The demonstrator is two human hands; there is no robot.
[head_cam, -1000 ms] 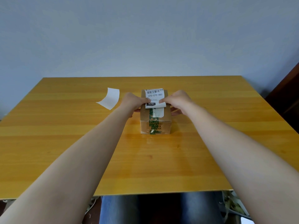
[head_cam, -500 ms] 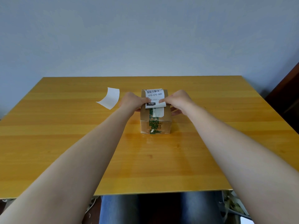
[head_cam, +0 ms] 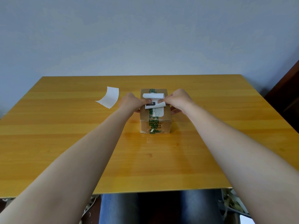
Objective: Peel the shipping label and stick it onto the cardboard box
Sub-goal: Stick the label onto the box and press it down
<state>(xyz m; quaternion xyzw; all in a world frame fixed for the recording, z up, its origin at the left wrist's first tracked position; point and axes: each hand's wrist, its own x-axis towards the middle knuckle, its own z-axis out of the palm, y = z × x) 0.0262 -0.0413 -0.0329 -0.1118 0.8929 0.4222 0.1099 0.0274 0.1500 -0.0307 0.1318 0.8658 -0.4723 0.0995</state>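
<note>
A small cardboard box point(head_cam: 163, 125) with green printed tape stands in the middle of the yellow wooden table point(head_cam: 64, 143). On its top lies the white shipping label point(head_cam: 153, 95), its far end curled over toward me so the barcode is hidden. My left hand point(head_cam: 131, 102) pinches the label's left edge beside the black printed patch. My right hand point(head_cam: 178, 99) pinches its right edge, with the lower fingers against the box's right side.
A curled white backing sheet point(head_cam: 109, 97) lies on the table left of the box. A dark wooden piece of furniture point(head_cam: 288, 97) stands past the table's right edge. My legs show below the near table edge.
The label's far end, which stood up with its barcode showing, has folded down over the box top. Both hands stay at its edges.
</note>
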